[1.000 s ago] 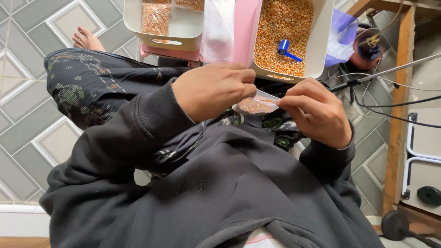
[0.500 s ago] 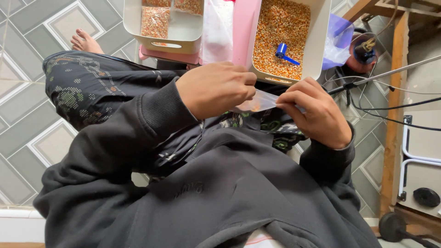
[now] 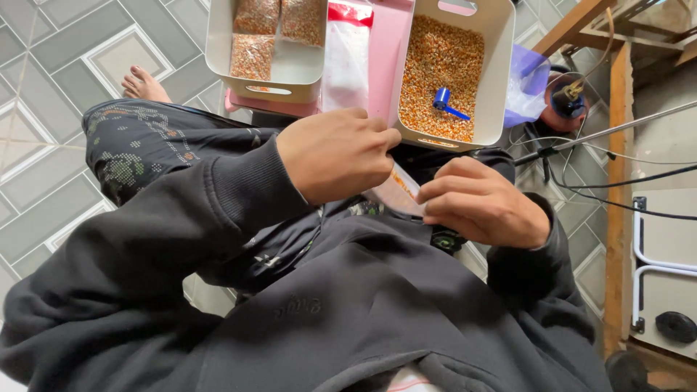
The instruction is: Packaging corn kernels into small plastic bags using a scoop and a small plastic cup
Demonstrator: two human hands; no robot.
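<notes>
Your left hand [image 3: 337, 154] and right hand [image 3: 481, 201] both pinch a small clear bag of corn kernels [image 3: 398, 193], fingers closed on its top edge, held over your lap just below the white bin of loose kernels [image 3: 444, 80] with its blue scoop [image 3: 444, 101]. Filled packets [image 3: 253, 55] lie in the white bin [image 3: 290, 72] to the left.

We see the left hand [image 3: 335, 154] and right hand [image 3: 481, 203] side by side near us, a small bag [image 3: 396, 192] between them; beyond them, a bin of kernels [image 3: 444, 72] on the right with a scoop [image 3: 444, 101] in it; a tray of filled packets [image 3: 263, 45] on the left; a stack of empty bags [image 3: 347, 51] between both; a bare foot [image 3: 145, 84] far left.
</notes>
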